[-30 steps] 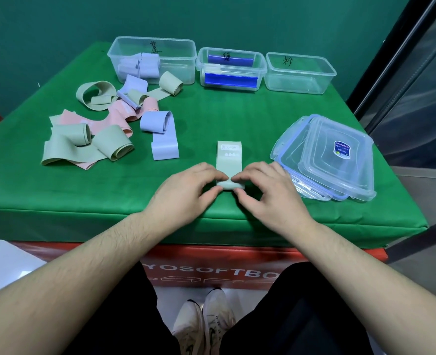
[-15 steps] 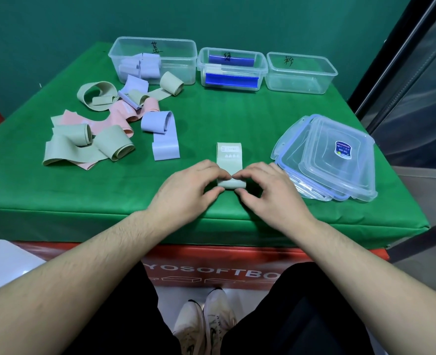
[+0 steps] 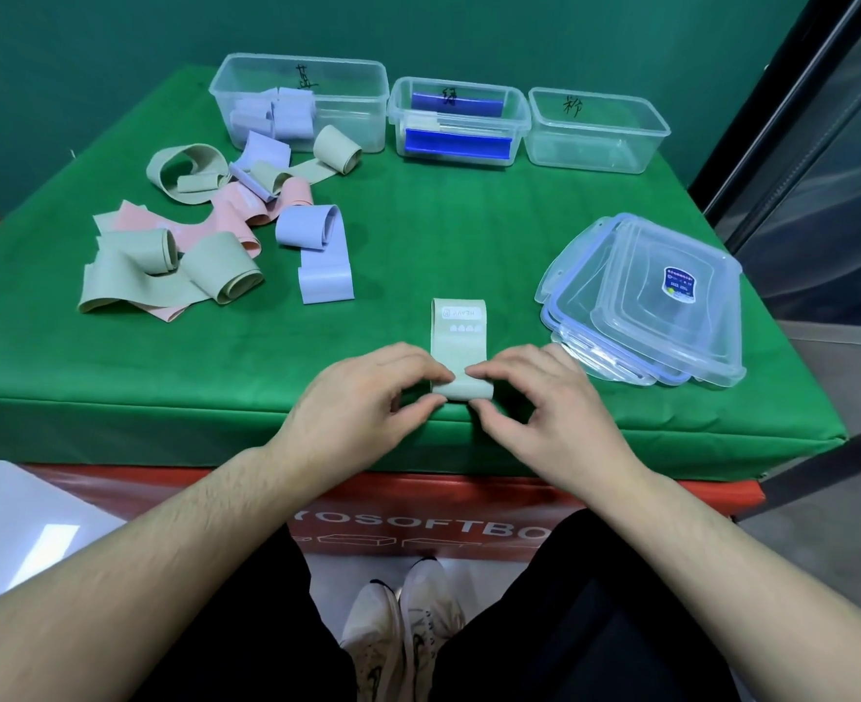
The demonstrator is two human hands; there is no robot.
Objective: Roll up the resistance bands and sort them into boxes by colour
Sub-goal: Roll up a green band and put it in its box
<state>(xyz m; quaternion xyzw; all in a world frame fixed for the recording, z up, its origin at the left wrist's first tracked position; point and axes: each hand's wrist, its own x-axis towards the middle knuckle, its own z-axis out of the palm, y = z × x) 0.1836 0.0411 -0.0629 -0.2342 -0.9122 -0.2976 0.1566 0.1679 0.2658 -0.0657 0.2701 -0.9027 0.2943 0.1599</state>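
Since a moment ago, you've rolled the green band slightly further up the table. Your left hand and right hand both pinch its rolled near end.

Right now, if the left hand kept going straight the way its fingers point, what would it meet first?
The left hand points rightward across the pale green band that it pinches. Past that roll, the first thing in line looks like the right hand, whose fingertips hold the same roll, though depth is hard to judge.
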